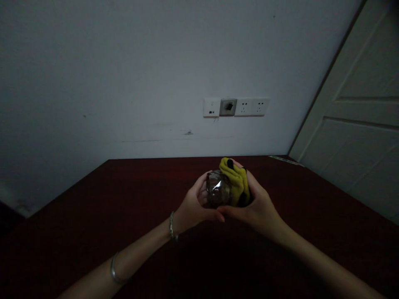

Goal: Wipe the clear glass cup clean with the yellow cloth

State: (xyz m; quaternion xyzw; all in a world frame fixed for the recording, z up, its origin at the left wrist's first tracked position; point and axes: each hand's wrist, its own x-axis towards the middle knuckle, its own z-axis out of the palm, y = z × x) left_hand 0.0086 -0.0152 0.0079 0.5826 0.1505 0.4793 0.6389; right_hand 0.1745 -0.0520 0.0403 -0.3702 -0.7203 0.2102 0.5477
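Between my two hands is a clear, brownish glass cup or jar point(218, 189), its exact kind hard to tell in the dim light. My left hand point(198, 203) is wrapped round its left side, the thumb along the near edge. A yellow cloth with black spots point(235, 178) is bunched in my right hand point(257, 205) and presses against the glass on its right side. The thumbs nearly meet in front of the glass. Fingers behind the cloth are mostly hidden.
A dark red table point(140, 187) lies under my hands and reaches a pale wall point(140, 74). Sockets point(249, 107) and a grey wall plate point(228, 107) sit low on that wall. At the right stands a white panelled door point(358, 108). A thin strip point(286, 160) lies at the table's far right edge.
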